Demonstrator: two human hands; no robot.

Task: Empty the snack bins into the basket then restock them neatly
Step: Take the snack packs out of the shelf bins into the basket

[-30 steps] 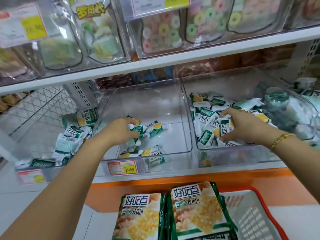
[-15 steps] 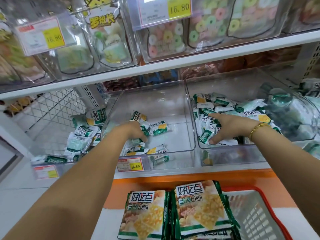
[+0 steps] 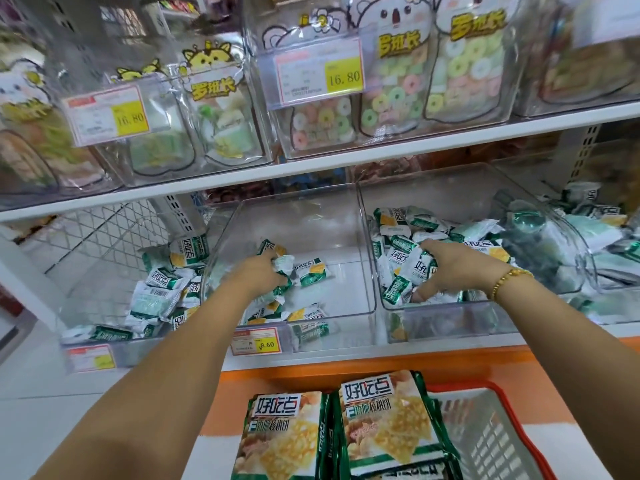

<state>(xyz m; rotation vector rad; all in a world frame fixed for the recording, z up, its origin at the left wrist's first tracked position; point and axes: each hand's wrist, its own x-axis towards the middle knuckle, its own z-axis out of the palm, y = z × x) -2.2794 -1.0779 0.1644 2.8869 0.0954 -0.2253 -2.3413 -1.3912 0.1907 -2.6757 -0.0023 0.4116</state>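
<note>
Left hand (image 3: 258,271) clutches snack packets (image 3: 311,271) in middle clear bin (image 3: 311,220); right hand (image 3: 453,268) grips more in right bin (image 3: 450,188). Bins at lower shelf (image 3: 433,349) front edge; red-rimmed basket (image 3: 464,386) below holds biscuit bags (image 3: 384,427).

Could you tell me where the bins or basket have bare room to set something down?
The middle bin is bare along its right wall and behind the left hand. The basket is bare right of the large bags. The right bin is crowded with snack packets.
</note>
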